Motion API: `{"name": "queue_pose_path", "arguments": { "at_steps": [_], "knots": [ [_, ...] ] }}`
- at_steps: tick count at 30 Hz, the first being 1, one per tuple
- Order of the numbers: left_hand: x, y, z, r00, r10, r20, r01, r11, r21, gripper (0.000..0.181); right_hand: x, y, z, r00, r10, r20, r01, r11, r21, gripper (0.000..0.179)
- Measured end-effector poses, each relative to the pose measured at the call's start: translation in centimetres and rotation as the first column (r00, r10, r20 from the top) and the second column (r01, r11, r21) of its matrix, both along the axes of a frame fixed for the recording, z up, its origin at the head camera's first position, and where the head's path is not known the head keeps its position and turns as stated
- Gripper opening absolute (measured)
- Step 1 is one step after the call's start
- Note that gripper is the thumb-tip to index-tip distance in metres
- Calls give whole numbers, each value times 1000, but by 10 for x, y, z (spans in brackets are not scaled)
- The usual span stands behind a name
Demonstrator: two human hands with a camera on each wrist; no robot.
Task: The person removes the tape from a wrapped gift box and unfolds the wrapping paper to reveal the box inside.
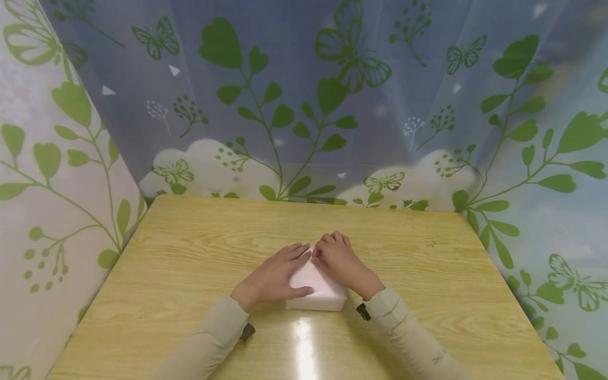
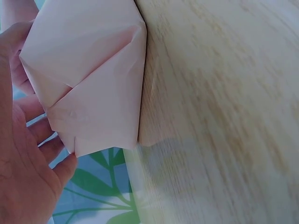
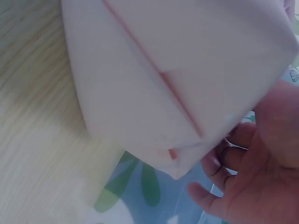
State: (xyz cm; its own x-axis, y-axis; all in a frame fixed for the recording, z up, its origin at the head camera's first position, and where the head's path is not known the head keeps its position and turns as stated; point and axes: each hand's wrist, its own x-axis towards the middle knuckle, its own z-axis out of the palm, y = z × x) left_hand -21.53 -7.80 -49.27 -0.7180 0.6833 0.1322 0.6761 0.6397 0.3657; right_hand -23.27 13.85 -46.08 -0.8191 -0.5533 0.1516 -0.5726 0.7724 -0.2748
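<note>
The rectangular box wrapped in pale pink paper (image 1: 321,286) lies on the yellow wood-grain counter (image 1: 190,269), between the hands. The left hand (image 1: 274,274) grips nothing; its extended fingers rest on the box. The right hand (image 1: 343,264) has bent fingers at the far end; whether they pinch paper cannot be determined. Both wrist views show diagonal folds.

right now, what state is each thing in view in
package: paper-wrapped, lying on the table
paper wrapping: folded, overlapping
left hand: fingers extended, resting on the package
right hand: fingers curled at the package's edge
table: shiny, reflecting light
curtain: hanging
</note>
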Motion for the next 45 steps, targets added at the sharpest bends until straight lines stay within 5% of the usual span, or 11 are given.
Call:
{"name": "queue_pose_path", "arguments": {
  "at_steps": [28, 45],
  "knots": [
    [1, -2, -7, 1000, 25, 10, -25, 999, 31, 89, 9, 5, 2, 997, 70, 18, -70, 998, 6, 7],
    [0, 1, -7, 1000, 18, 2, -18, 999, 38, 90, 13, 10, -5, 999, 47, 19, -47, 999, -15, 6]
  ]
}}
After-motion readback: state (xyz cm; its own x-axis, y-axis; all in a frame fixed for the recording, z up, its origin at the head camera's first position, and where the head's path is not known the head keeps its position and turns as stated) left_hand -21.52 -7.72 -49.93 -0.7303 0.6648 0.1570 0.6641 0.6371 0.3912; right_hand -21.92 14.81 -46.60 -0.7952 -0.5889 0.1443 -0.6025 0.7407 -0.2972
